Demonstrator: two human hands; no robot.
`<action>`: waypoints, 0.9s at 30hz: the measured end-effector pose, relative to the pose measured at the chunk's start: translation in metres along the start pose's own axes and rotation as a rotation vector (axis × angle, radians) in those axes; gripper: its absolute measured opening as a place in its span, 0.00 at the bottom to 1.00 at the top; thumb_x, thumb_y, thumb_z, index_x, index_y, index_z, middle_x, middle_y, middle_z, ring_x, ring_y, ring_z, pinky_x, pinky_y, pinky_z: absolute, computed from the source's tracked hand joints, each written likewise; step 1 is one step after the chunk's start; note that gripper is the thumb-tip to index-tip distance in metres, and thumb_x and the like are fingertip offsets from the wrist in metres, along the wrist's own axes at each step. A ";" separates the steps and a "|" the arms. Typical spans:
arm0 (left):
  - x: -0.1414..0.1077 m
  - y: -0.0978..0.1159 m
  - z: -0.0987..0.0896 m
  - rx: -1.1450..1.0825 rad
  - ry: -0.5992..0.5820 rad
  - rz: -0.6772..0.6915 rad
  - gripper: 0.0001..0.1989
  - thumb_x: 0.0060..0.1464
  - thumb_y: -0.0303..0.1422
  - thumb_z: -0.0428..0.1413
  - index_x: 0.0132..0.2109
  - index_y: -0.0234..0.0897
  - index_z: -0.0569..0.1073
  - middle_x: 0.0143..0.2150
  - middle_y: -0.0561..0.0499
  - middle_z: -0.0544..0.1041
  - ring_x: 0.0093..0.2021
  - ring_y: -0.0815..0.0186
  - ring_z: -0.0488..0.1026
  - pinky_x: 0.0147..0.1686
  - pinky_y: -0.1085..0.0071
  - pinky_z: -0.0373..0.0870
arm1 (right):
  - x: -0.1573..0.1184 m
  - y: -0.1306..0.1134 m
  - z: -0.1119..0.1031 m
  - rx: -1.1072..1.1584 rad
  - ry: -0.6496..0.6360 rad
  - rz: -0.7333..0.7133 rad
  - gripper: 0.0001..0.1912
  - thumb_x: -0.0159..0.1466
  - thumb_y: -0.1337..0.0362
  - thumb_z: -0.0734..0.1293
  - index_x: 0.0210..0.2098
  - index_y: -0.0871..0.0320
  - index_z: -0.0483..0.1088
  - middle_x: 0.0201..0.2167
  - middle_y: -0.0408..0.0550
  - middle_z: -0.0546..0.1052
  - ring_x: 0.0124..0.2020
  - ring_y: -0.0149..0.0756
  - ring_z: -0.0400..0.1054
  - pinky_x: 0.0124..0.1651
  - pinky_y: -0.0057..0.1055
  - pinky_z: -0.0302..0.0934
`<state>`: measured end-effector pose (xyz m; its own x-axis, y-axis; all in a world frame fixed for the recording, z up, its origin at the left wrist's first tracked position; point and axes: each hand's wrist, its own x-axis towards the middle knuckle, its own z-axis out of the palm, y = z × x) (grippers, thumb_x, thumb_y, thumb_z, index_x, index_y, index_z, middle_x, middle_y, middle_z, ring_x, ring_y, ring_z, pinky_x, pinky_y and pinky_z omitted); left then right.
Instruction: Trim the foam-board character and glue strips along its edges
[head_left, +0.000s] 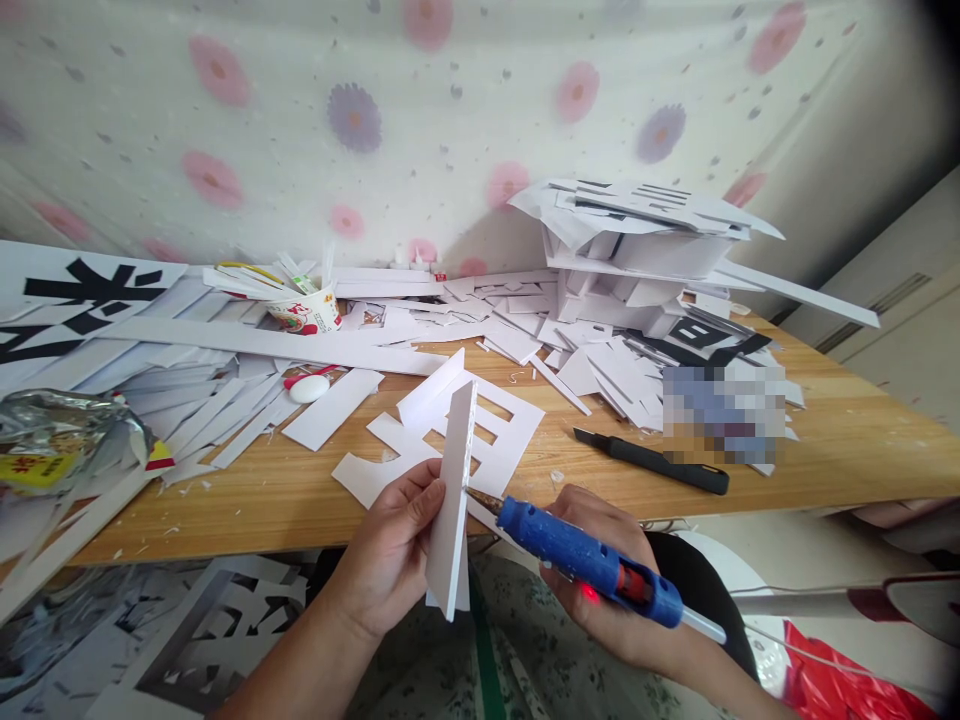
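My left hand [397,545] pinches a strip of white foam board [451,500], held on edge above the table's front edge. In my right hand [607,570] is a blue hot glue gun [585,545] with a red light on and a glue stick out of its back. Its nozzle meets the edge of the strip, where a ragged line runs along the upper part. Behind the strip, a white cut-out character [517,420] with slots lies flat on the table, partly hidden by the strip.
A black craft knife [652,460] lies at the right on the wooden table [247,510]. White offcuts [517,300] cover the back. A paper cup [307,310] with tools stands left, near a foil bag [67,440]. White board structures [637,250] are stacked at right.
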<state>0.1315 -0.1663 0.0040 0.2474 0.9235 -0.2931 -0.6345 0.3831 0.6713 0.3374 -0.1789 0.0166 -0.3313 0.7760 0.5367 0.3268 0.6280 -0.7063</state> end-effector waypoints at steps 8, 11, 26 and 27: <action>0.000 0.002 0.002 -0.029 0.081 0.022 0.18 0.37 0.31 0.71 0.38 0.32 0.78 0.21 0.55 0.72 0.17 0.78 0.63 0.21 0.81 0.69 | -0.002 0.001 0.001 -0.016 -0.028 -0.013 0.08 0.56 0.69 0.63 0.24 0.53 0.57 0.19 0.42 0.66 0.21 0.34 0.61 0.24 0.33 0.54; 0.000 0.003 0.003 -0.036 0.098 0.028 0.18 0.36 0.30 0.71 0.37 0.32 0.78 0.22 0.55 0.73 0.18 0.77 0.65 0.23 0.81 0.70 | -0.004 0.002 0.002 -0.018 -0.033 -0.013 0.09 0.55 0.70 0.63 0.24 0.54 0.56 0.19 0.42 0.66 0.21 0.34 0.61 0.24 0.32 0.54; 0.003 0.006 0.006 -0.039 0.075 0.087 0.15 0.40 0.31 0.70 0.37 0.32 0.77 0.22 0.54 0.73 0.20 0.76 0.67 0.23 0.82 0.69 | -0.008 0.005 0.004 -0.017 -0.081 -0.035 0.09 0.53 0.68 0.62 0.23 0.54 0.53 0.18 0.42 0.64 0.22 0.35 0.63 0.24 0.32 0.54; 0.002 0.006 0.006 -0.038 0.080 0.091 0.15 0.40 0.31 0.70 0.37 0.32 0.77 0.23 0.54 0.74 0.21 0.76 0.67 0.23 0.82 0.68 | -0.008 0.006 0.004 -0.015 -0.084 -0.035 0.10 0.53 0.69 0.62 0.23 0.54 0.53 0.18 0.42 0.64 0.22 0.35 0.63 0.24 0.32 0.55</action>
<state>0.1328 -0.1618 0.0111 0.1291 0.9492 -0.2868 -0.6792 0.2954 0.6719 0.3380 -0.1819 0.0064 -0.4154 0.7462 0.5202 0.3263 0.6560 -0.6805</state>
